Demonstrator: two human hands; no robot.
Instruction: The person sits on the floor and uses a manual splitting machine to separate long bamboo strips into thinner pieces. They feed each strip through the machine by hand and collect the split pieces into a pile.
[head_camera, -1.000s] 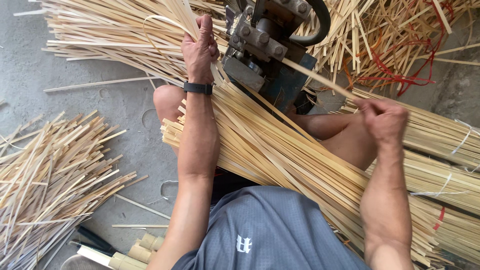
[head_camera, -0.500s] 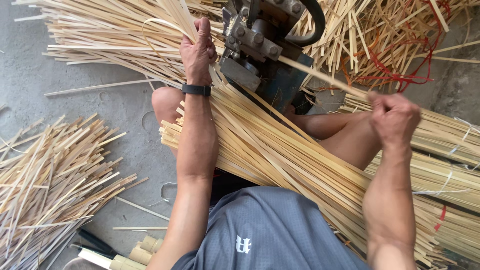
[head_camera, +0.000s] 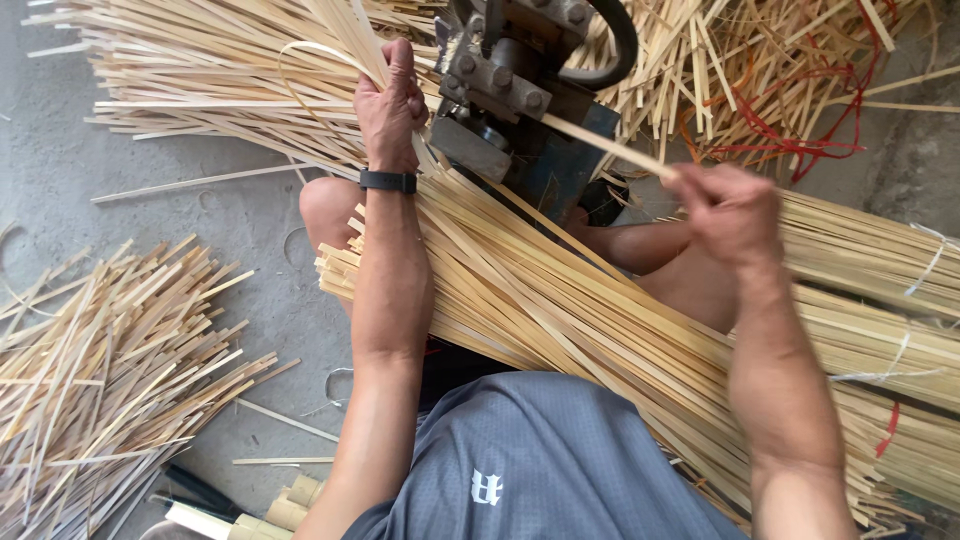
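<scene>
Bare floor (head_camera: 200, 215) left; machine (head_camera: 520, 90), strip piles (head_camera: 620, 320) block front.

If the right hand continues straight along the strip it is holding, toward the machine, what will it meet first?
Probably the metal machine: the right hand grips a bamboo strip that runs directly into it, with nothing between. Depth is unclear, though.

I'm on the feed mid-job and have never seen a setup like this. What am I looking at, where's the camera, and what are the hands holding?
The camera sits on the person's head, looking down past their grey shirt and bare knees. In front stands a small metal machine on a concrete floor. A thick bundle of bamboo strips lies across the lap. The left hand grips a few thin strips beside the machine. The right hand, blurred, is closed on a single strip that leads to the machine. Loose strip piles lie around.
</scene>
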